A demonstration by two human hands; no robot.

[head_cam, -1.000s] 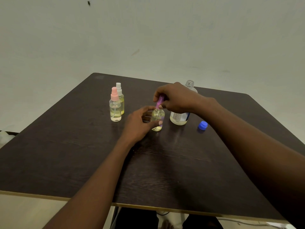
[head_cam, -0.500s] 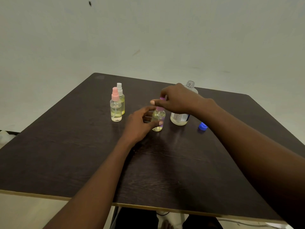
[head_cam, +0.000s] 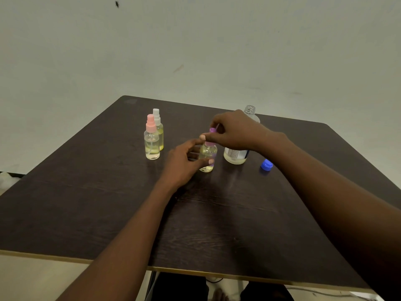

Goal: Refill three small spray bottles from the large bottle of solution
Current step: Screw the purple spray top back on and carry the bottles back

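- Purple-capped spray bottle (head_cam: pixel 207 157) stood on the tabletop (head_cam: pixel 108 203), at nine o'clock of the large bottle (head_cam: pixel 236 156).
- Left hand (head_cam: pixel 184 164) gripped its body; right hand (head_cam: pixel 235 131) pinched its cap (head_cam: pixel 212 130).
- Probably light and slippery; best held low.

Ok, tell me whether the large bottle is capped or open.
Open: large bottle has a bare threaded neck; blue cap lies apart on the table.

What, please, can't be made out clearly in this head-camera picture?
Head view only:
- Large bottle: its middle is hidden by the right hand, and the label print is too small to read.
- Purple spray head: the right hand covers most of it, so whether it is screwed tight is unclear.
- White-topped bottle: its body is partly hidden behind the pink-topped bottle.
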